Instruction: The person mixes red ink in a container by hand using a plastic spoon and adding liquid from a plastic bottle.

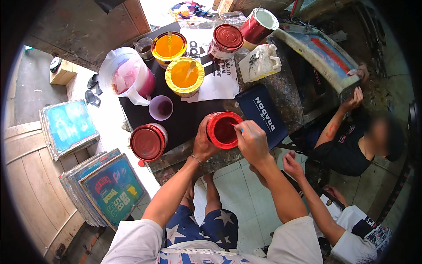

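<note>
At the table's near edge, my left hand [204, 140] is closed around the side of a small tub of red paint [214, 134]. Red paint coats the tub's rim and inner wall. My right hand [253, 140] is closed at the tub's right rim, gripping the top of a thin stick [233, 125] smeared with red. The stick's lower end goes down into the tub, and its full shape is hidden. Just left of my left hand stands a lidded red can [148, 143]. A translucent cup [161, 108] with dark residue is beyond it.
Two yellow paint tubs [184, 78], a jug of pink liquid [118, 77], red cans [226, 40] and a stained white jug [259, 64] crowd the table's far side. A dark blue printed panel [263, 115] lies right. Printing frames [112, 189] lean left. Two people sit right, one holding a frame [323, 50].
</note>
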Available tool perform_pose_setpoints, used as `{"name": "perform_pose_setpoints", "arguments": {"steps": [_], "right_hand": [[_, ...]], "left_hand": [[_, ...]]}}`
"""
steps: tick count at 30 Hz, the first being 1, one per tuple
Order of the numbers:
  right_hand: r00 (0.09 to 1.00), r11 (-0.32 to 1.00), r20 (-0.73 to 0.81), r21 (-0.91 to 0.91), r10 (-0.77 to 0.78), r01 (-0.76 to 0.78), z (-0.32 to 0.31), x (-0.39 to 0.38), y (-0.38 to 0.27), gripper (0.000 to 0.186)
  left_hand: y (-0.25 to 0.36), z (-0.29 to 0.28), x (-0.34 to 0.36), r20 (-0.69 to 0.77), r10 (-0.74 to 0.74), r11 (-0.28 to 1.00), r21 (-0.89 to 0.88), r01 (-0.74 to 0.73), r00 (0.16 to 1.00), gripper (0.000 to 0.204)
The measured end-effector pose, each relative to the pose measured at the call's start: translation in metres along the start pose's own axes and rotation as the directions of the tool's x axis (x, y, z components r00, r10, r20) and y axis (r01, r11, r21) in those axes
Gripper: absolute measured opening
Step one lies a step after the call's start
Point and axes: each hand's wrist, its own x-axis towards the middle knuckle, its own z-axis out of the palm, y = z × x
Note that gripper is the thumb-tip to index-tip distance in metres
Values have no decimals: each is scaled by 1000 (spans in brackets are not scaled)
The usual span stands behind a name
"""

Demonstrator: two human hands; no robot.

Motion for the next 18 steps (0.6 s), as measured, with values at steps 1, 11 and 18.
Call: {"name": "perform_pose_setpoints", "arguments": {"steps": [1,11,18], "right_hand": [[999,997,32,-75,15,-12,-1,-7,-2,8],[997,995,27,64,70,-71,0,-7,-10,7],[997,997,-44,-36,65,-67,-1,3,-6,8]], "left_hand": [[-1,-1,0,-3,10,1000,2,-10,1000,104],[-4,-2,2,-20,55,998,-1,-55,998,105],[-5,0,-3,-1,31,999,41,-31,1000,106]]}}
